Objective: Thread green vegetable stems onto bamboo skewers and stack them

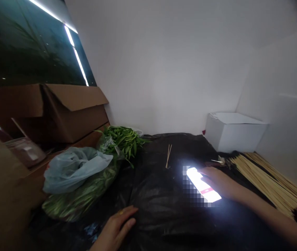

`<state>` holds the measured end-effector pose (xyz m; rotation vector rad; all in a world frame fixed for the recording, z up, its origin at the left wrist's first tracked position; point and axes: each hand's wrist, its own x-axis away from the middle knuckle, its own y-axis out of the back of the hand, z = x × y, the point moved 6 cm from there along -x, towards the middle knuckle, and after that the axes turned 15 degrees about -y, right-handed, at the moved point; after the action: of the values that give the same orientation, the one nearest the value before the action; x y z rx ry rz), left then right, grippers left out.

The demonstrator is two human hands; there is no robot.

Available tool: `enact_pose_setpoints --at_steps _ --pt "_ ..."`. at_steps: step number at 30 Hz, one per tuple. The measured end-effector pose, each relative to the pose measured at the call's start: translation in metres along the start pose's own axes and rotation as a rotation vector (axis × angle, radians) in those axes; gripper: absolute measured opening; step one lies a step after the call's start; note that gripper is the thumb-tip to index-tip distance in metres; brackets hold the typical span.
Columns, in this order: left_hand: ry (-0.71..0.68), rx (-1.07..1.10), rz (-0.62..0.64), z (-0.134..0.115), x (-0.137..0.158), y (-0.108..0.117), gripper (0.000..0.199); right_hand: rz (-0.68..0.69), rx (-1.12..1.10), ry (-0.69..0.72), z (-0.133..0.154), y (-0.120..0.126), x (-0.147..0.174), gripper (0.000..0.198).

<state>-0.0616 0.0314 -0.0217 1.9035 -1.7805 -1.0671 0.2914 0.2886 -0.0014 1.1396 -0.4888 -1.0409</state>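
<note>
A smartphone (202,187) with a very bright screen is at the right of the black plastic sheet (153,195). My right hand (217,179) is at its right edge, fingers reaching onto the upper part of the screen; it looks held, though glare blurs the contact. At the lower middle, my left hand (119,225) lies on the sheet, thumb apart from the fingers, a ring on one finger, holding nothing. A few thin bamboo sticks (168,156) lie on the sheet beyond the phone.
To the left are a bag of leafy greens (85,195) under pale blue plastic (72,167), more leafy greens (123,139) and an open cardboard box (77,120). On the right, a white box (238,134) stands behind a spread of long bamboo sticks (268,184). A white wall (169,69) rises behind.
</note>
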Motion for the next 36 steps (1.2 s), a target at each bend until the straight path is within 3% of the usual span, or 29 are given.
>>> enact_pose_setpoints --at_steps 2,5,10,15,18,20,22,27,30,36 --pt "0.013 0.026 -0.023 -0.009 -0.017 0.021 0.026 0.078 -0.011 -0.007 0.053 -0.008 -0.035 0.034" --pt "-0.069 -0.035 -0.044 -0.029 -0.048 0.054 0.021 0.161 0.031 -0.113 0.096 -0.031 -0.092 0.025" --pt "-0.189 -0.263 0.009 -0.048 -0.104 0.112 0.028 0.164 0.113 -0.335 0.108 -0.077 -0.154 0.028" --pt "-0.156 -0.528 -0.166 -0.019 -0.178 0.191 0.034 0.169 0.152 -0.427 0.111 -0.103 -0.169 0.031" --pt "-0.106 -0.699 -0.205 0.006 -0.224 0.219 0.032 0.16 0.127 -0.415 0.114 -0.101 -0.165 0.034" --pt "-0.096 -0.743 -0.19 0.021 -0.251 0.221 0.029 0.154 0.094 -0.39 0.119 -0.098 -0.159 0.03" --pt "-0.106 -0.791 -0.153 0.032 -0.274 0.208 0.027 0.138 0.055 -0.369 0.125 -0.094 -0.153 0.027" --pt "-0.153 -0.907 -0.022 0.049 -0.307 0.139 0.02 0.084 -0.074 -0.356 0.139 -0.086 -0.141 0.024" --pt "-0.153 -0.973 -0.022 0.055 -0.314 0.112 0.015 0.077 -0.182 -0.356 0.139 -0.081 -0.134 0.019" --pt "-0.048 -1.033 -0.081 0.059 -0.321 0.11 0.028 0.143 -0.426 -0.371 0.131 -0.077 -0.102 0.016"
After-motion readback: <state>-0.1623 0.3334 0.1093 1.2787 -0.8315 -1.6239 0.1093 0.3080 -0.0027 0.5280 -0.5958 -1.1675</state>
